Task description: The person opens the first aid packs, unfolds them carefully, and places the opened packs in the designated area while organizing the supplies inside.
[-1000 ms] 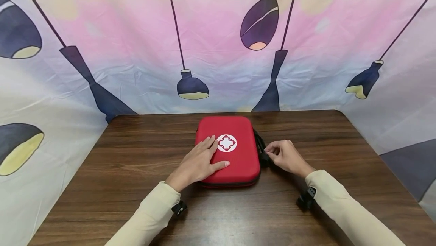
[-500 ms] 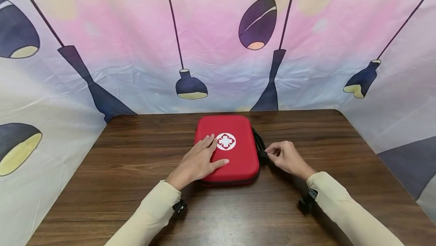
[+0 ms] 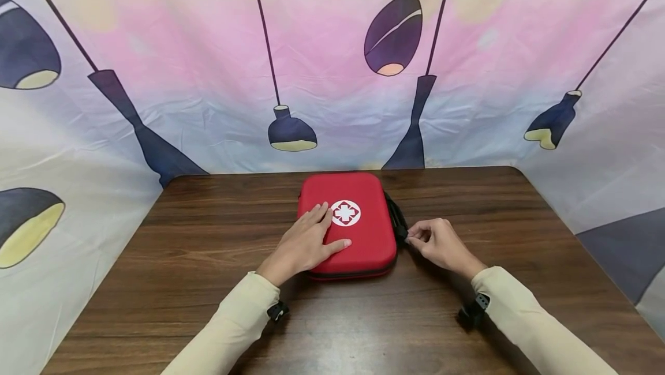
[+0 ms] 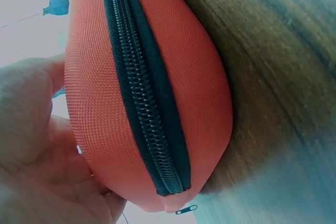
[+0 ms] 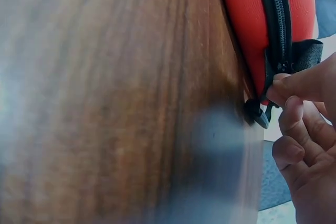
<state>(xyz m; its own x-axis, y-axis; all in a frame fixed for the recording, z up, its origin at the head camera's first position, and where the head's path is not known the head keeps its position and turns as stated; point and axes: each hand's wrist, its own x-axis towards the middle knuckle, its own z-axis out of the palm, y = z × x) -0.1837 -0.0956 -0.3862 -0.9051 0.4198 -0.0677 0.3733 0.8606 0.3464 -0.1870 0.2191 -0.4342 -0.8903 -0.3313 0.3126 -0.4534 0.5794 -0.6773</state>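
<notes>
A red zippered case (image 3: 363, 248) with a white cross emblem lies on the brown wooden table. My left hand (image 3: 306, 242) rests on its lid at the left, fingers extended and thumb spread. In the left wrist view, the black zipper (image 4: 147, 114) runs meshed along the case's side. My right hand (image 3: 439, 243) is at the case's right side. There, thumb and forefinger pinch the zipper pull beside the slider (image 5: 283, 67); the fingertips hide most of the pull. A black strap (image 3: 395, 213) lies along that same side.
The brown table (image 3: 208, 236) extends around the case, with rounded far corners. Behind it hangs a pastel cloth backdrop (image 3: 218, 46) printed with dark lamps. A black wrist camera (image 3: 277, 310) is on the left wrist, another (image 3: 473, 310) on the right.
The case has shifted slightly away from me. My right hand has edged a little right and nearer to me, still pinching; my left hand stays on the lid.
</notes>
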